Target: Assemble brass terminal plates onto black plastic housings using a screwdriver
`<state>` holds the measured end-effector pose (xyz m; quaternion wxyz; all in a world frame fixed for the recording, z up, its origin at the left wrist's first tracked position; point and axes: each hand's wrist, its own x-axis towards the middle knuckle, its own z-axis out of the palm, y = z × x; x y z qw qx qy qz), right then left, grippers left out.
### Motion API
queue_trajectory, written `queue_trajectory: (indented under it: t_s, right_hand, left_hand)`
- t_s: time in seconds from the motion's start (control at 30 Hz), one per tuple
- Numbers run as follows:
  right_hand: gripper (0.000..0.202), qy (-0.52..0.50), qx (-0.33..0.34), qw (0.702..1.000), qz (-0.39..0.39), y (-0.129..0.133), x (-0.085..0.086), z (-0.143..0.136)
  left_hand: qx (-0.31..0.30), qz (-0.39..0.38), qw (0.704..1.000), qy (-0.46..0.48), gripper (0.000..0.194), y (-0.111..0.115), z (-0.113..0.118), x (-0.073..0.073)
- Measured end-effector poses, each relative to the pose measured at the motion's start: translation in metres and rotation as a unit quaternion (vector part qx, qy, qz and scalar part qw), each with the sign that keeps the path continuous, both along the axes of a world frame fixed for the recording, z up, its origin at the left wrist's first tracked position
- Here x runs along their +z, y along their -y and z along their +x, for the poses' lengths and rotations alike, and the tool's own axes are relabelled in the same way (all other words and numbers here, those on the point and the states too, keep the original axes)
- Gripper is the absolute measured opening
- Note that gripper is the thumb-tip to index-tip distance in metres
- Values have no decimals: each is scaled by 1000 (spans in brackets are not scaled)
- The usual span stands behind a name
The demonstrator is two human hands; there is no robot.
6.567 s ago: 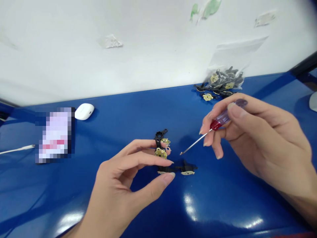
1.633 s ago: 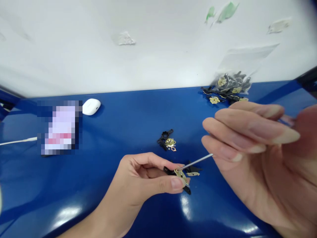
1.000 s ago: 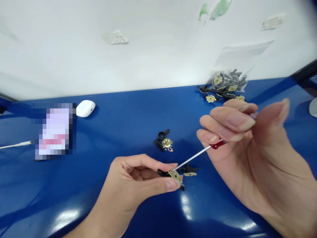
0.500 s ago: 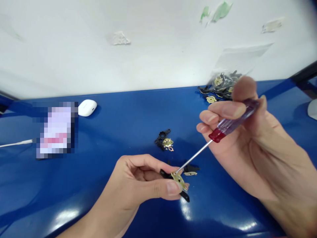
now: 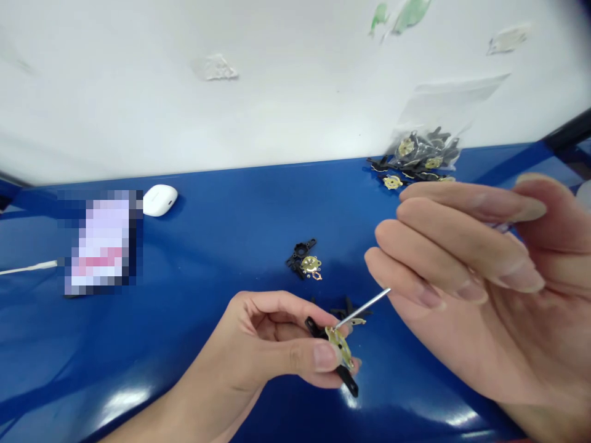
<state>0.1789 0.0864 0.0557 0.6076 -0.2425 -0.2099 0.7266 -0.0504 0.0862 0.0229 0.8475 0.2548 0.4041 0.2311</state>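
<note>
Between the thumb and fingers of my left hand (image 5: pixel 277 344) is a small black plastic part with a brass-coloured plate (image 5: pixel 340 346) on its face. My right hand (image 5: pixel 475 264) is closed round a screwdriver (image 5: pixel 362 309), whose handle is almost wholly hidden behind the fingers. The metal shaft slants down to the left, and its tip meets the upper edge of the brass-coloured plate. Just behind the held part, more black pieces with a metal plate (image 5: pixel 357 321) lie on the table, partly covered by my left hand and the shaft.
Farther back on the blue table (image 5: pixel 221 234) lies a small group of black and brass-coloured parts (image 5: pixel 310 264). A clear plastic bag (image 5: pixel 429 147) with similar parts rests against the white wall. At the left are a blurred-out phone-like device (image 5: pixel 104 240), a white case (image 5: pixel 160 200) and a white cable (image 5: pixel 32 267).
My right hand's fingers have rolled forward round the screwdriver, covering its handle. The tip stays at the plate. My left hand and the held part have shifted slightly right and down.
</note>
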Motion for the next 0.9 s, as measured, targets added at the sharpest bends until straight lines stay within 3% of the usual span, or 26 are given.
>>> queue_trajectory:
  t_s: [0.1, 0.27, 0.53, 0.7, 0.77, 0.9]
  right_hand:
    - [39, 46, 3, 999, 5, -1, 3, -1]
    - [58, 52, 34, 997, 49, -2, 4, 0]
    - [50, 43, 64, 997, 29, 0, 2, 3]
    - [37, -12, 17, 1000, 5, 0, 5, -2]
    - [35, -19, 23, 999, -19, 0, 5, -1]
    - [40, -24, 39, 999, 3, 0, 2, 3]
  left_hand:
    - [-2, -13, 1000, 6, 17, 0, 1, 0]
    - [-2, -28, 999, 23, 17, -1, 3, 0]
    - [-15, -27, 1000, 3, 21, 0, 3, 0]
    - [6, -18, 1000, 2, 19, -1, 4, -1]
    - [6, -18, 1000, 6, 19, -1, 4, -2]
    - [4, -20, 1000, 20, 21, 0, 1, -3]
